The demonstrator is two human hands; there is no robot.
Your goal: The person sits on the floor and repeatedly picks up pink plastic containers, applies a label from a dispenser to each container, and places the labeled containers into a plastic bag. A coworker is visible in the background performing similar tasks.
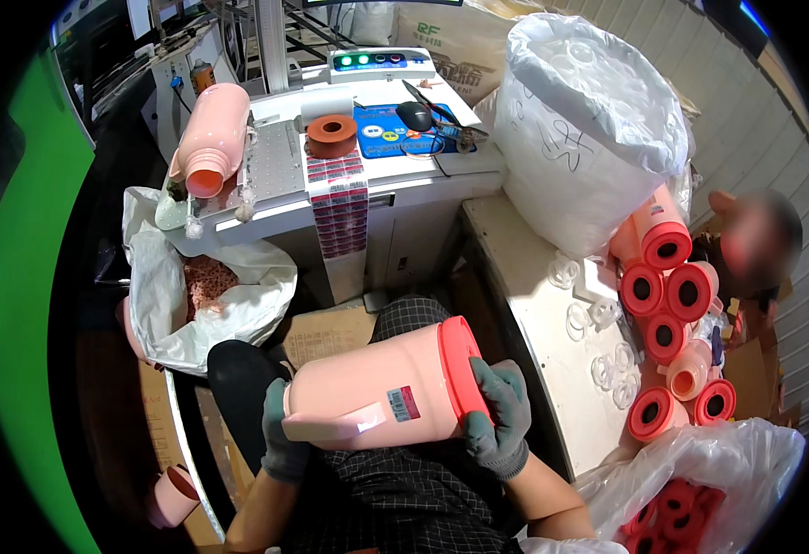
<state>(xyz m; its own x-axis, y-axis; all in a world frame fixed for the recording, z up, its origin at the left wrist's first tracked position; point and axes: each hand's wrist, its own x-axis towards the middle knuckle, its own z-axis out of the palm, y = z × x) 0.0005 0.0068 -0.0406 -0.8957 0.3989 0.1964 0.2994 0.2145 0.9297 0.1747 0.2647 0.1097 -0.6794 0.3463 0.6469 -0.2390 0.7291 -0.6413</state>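
Note:
A pink plastic jug [367, 392] lies sideways across my lap, with a red ring on its right end and a small barcode label on its side. At its left end, my left hand [281, 434] in a grey glove grips it; the fingers are partly hidden behind the jug. My right hand [498, 415], also gloved, is closed around the red ring [460, 369]. Ahead on the left, another pink jug [210, 138] rests on the machine, its opening toward me. A strip of printed labels [340, 208] hangs over the table's front edge, below a brown tape roll [331, 135].
Left of my knees is a white sack [261, 277] with pinkish scraps. On the right, a bench [524, 277] carries clear plastic rings [603, 314], a large sack [561, 166] and stacked pink jugs [667, 337]. A clear bag [746, 471] holds red parts. Beyond the jugs is another person [760, 245].

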